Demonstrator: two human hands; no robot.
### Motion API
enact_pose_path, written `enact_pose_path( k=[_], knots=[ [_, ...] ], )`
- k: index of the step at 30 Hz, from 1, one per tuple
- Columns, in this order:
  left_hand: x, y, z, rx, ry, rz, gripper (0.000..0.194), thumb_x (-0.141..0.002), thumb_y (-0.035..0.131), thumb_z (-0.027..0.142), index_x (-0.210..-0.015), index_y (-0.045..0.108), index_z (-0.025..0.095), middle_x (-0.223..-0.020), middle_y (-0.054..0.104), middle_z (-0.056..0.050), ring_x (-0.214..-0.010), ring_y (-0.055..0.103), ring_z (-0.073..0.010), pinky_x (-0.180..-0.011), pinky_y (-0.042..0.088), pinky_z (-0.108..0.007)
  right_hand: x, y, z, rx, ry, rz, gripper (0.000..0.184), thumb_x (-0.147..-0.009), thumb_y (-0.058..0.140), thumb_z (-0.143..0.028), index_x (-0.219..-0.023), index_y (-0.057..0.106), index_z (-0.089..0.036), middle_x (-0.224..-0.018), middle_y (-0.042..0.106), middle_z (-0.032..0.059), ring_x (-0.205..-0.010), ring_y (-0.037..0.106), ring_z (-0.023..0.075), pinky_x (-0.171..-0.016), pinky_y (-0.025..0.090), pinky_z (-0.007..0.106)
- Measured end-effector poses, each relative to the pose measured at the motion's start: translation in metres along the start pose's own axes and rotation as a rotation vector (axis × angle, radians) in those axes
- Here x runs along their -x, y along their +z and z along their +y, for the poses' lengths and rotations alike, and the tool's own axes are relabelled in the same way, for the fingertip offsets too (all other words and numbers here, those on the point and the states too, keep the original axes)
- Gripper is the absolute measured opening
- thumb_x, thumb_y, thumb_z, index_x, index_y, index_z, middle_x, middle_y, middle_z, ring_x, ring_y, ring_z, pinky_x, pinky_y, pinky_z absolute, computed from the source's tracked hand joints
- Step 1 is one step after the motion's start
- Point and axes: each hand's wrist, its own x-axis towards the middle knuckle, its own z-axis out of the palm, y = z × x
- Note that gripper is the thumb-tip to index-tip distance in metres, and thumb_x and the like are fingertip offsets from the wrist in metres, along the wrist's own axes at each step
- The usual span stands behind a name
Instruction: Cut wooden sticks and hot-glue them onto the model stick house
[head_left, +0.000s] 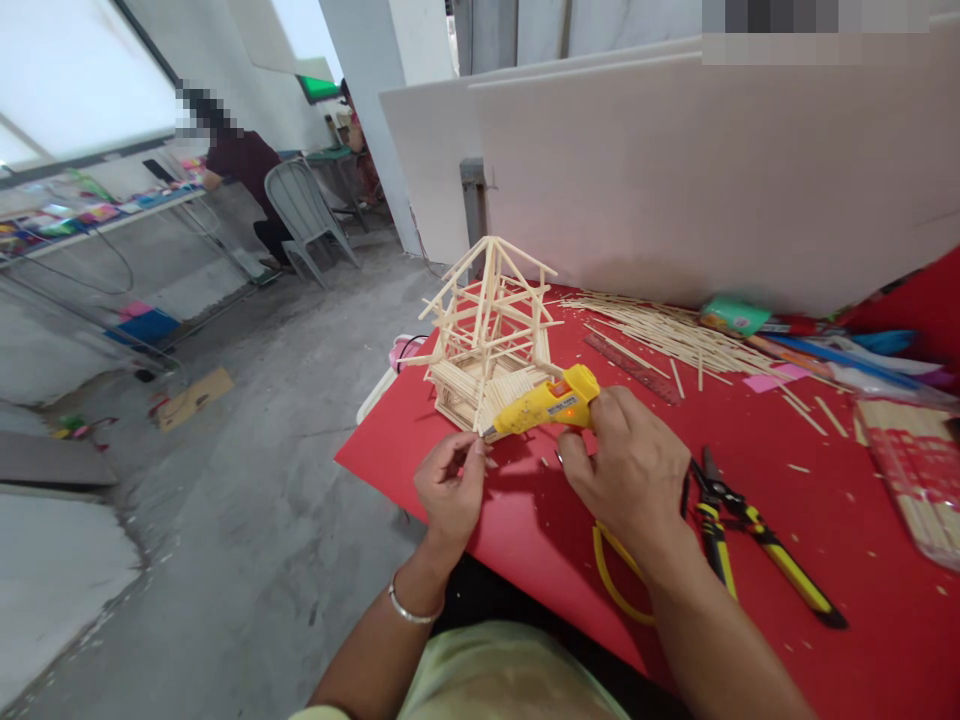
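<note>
A yellow hot glue gun (546,405) is gripped in my right hand (636,468), its nozzle pointing left and slightly down. The nozzle tip is right by the fingertips of my left hand (450,488). Thumb and forefinger of that hand are pinched together; whatever is between them is too small to make out. Just behind both hands stands a small pavilion model (491,330) built of thin wooden sticks, with an open pointed roof frame and railed sides. The glue gun's body covers part of the model's near right side.
Cutting pliers (724,500) with yellow-black handles lie on the red table (780,630), right of my forearm. Loose wooden sticks (667,335), a ruler (630,368) and a bagged stick pack (911,470) lie farther off. White boards (675,180) lean behind. A person (244,170) sits far left.
</note>
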Motion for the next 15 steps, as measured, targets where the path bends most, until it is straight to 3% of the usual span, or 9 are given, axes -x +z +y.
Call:
enact_pose_path(
  k=[15],
  knots=[
    [0.0006,-0.0012,-0.0043,-0.001,0.004,0.001,0.018,-0.089,0.065,0.034,-0.089,0.071,0.017,-0.073,0.072,-0.003,-0.056,0.067,-0.0137,-0.056,0.055,-0.024,0.0009,0.0003,0.0001,-0.019,0.007,0.01,0.011,-0.084,0.054,-0.024,-0.091,0.059,-0.017,-0.075,0.053,0.0028,-0.069,0.044,0.018,-0.06,0.027,0.031]
  ],
)
